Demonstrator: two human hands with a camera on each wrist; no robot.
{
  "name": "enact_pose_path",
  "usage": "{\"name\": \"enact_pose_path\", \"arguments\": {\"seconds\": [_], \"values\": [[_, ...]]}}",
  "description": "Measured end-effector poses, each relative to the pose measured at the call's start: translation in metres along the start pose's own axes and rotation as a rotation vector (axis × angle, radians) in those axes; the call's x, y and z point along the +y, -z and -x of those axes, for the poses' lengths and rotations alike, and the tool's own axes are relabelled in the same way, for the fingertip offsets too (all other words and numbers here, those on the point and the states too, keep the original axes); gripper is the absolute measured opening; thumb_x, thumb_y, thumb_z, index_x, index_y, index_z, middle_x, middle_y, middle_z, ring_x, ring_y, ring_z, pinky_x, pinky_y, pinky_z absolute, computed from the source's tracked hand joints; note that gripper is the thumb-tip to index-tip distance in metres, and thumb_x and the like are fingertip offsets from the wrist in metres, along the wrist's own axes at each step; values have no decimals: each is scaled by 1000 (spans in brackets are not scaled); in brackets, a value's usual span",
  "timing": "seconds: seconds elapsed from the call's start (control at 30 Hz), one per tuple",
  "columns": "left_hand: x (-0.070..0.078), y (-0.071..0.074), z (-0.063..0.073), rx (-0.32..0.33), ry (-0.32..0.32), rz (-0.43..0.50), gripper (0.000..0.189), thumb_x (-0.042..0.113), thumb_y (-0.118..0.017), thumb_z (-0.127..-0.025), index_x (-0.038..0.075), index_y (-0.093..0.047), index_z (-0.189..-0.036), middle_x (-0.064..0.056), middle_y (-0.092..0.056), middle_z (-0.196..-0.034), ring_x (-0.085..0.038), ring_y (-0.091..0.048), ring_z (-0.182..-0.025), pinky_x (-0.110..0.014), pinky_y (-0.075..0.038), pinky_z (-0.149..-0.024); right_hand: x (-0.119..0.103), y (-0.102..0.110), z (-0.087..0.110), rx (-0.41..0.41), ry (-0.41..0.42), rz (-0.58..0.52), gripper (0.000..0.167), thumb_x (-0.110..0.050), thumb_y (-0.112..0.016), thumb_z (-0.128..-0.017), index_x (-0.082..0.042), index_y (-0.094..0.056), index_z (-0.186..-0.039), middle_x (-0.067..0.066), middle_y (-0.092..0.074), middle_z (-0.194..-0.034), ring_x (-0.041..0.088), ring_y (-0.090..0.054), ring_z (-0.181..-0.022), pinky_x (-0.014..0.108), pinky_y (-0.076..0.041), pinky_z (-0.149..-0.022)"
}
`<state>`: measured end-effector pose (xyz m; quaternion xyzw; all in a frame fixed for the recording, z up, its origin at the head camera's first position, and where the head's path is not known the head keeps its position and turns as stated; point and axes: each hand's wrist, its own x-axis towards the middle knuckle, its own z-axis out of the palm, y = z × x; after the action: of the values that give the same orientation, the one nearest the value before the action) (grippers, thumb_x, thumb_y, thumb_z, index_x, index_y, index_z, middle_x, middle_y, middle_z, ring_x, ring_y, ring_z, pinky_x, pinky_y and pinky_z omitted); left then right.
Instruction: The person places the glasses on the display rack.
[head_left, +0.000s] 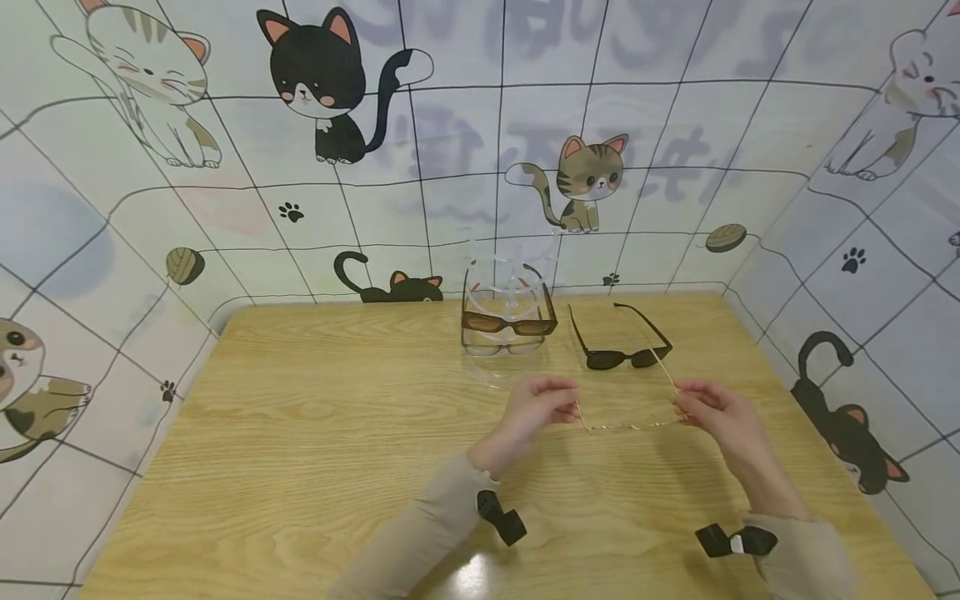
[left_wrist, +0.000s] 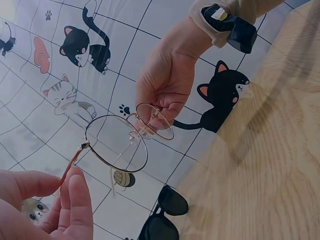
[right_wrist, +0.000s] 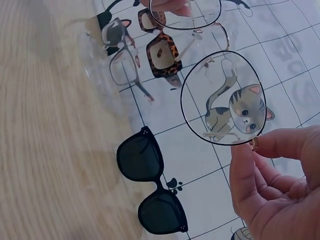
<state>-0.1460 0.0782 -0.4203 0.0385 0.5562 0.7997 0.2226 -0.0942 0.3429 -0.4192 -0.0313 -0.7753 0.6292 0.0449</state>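
A pair of round, thin gold-rimmed eyeglasses (right_wrist: 223, 97) is held up over the table, one hand at each side. My left hand (head_left: 536, 404) pinches a temple arm close to the hinge, thumb against fingertips, as the left wrist view shows. At the other hinge, my right hand (head_left: 716, 412) pinches the frame's outer end between thumb and finger. Both temple arms look unfolded, pointing away from me. Just beyond the eyeglasses, black sunglasses (head_left: 618, 358) lie on the table with their arms open.
Behind my left hand a clear stand (head_left: 512, 287) holds brown tortoiseshell glasses (head_left: 510, 323) above grey-framed glasses (head_left: 502, 348). The wood-grain table (head_left: 315, 433) ends at a cat-print backdrop (head_left: 465, 192) at the back and both sides.
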Motion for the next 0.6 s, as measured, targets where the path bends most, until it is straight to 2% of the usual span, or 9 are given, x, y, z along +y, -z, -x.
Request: {"name": "enact_pose_path", "arguments": {"seconds": [0.27,0.43,0.6], "values": [[10,7,5,13,-21,1,19,0,-63,-87,-11,-62,-103,-4,-62,-71,-9,-61,-59,-20,-54,-59,-18,-11,-4,-18,-30,-50,16,-7,-60,-92,-22,-63,-100,-9,-66,-87,4,-62,-77,17,-52,-65],[18,12,7,44,-21,1,20,2,-64,-87,-9,-62,-104,-6,-63,-75,-9,-61,-60,-19,-54,-60,-24,-17,-9,-23,-33,-40,11,-12,-61,-92,-19,-62,-101,-9,-65,-86,5,-61,-76,17,-53,-66],[26,17,10,47,-42,0,21,2,-63,-87,-9,-62,-104,-6,-63,-75,-9,-61,-60,-20,-54,-60,-32,-24,-12,-41,-3,-74,10,-11,-62,-91,-16,-62,-100,-7,-65,-85,5,-61,-75,17,-53,-66]]}}
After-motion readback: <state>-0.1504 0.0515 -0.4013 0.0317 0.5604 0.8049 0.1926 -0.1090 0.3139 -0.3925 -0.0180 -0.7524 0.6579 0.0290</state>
